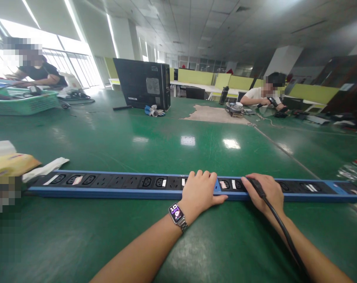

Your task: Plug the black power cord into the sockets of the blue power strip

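Note:
A long blue and black power strip (107, 182) lies across the green table, with several sockets along its top. My left hand (200, 188) grips it near the middle, fingers over the far edge and thumb along the near side. A watch is on that wrist. My right hand (268, 194) is closed around the plug of a black power cord (280, 224), at a socket just right of the middle. Whether the plug is seated in the socket is hidden by the fingers. The cord runs back along my right forearm.
A black computer case (141, 84) stands at the back, with blue and white gloves (155, 111) before it. A green basket (25, 104) is at far left, yellow packaging (13, 164) near left. Two people sit across the table, one with a black tool-like object (273, 102).

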Motion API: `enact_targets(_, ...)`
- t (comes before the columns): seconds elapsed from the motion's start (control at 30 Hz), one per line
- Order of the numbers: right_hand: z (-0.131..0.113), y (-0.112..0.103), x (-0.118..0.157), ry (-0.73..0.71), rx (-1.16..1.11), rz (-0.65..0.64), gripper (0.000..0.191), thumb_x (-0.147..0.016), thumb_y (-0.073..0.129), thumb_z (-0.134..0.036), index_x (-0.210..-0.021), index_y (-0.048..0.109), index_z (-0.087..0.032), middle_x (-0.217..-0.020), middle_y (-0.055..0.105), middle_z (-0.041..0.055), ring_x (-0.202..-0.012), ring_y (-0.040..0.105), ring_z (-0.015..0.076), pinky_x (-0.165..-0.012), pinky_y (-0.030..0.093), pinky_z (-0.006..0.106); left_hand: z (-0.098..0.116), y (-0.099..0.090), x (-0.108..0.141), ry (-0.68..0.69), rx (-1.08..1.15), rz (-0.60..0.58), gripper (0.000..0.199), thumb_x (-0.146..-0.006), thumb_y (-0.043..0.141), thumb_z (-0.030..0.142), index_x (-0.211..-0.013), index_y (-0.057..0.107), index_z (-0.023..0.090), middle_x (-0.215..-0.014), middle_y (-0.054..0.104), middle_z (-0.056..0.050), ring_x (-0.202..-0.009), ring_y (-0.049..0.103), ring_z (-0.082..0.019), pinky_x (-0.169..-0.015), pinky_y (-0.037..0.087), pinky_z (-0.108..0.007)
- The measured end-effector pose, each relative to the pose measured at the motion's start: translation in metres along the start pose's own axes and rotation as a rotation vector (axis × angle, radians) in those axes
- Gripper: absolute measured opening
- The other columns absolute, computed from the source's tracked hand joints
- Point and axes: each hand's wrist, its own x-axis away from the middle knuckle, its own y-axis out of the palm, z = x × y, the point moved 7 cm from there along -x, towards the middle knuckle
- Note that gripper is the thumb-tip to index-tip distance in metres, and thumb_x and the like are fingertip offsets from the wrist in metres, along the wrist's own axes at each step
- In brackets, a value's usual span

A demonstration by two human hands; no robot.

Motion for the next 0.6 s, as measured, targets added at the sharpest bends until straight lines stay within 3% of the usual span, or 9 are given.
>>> enact_targets(0.27, 0.012, 0.000, 0.003, 0.235, -0.185, 0.029, 0.037, -0.081, 0.056, -0.058, -0.087, 0.074, -0.027, -0.096, 0.072, 0.0035, -0.100, 0.062, 0.0268, -0.092, 0.044, 0.041, 0.001, 0.000, 0.000, -0.004, -0.009, 0.007, 0.055, -0.073, 0.060, 0.070, -0.093, 0.055, 0.019, -0.090, 0.064, -0.006, -0.088, 0.058, -0.028, -0.077, 0.042, -0.043)
enact_targets(0.6, 0.013, 0.000, 0.008, 0.330, -0.334, 0.178, 0.035, -0.078, 0.058, -0.054, -0.083, 0.075, -0.024, -0.090, 0.073, 0.0040, -0.093, 0.064, 0.0258, -0.093, 0.042, 0.043, 0.001, -0.001, -0.001, -0.021, 0.000, -0.015, 0.055, -0.073, 0.062, 0.069, -0.093, 0.055, 0.019, -0.091, 0.064, -0.007, -0.089, 0.058, -0.028, -0.077, 0.041, -0.041)
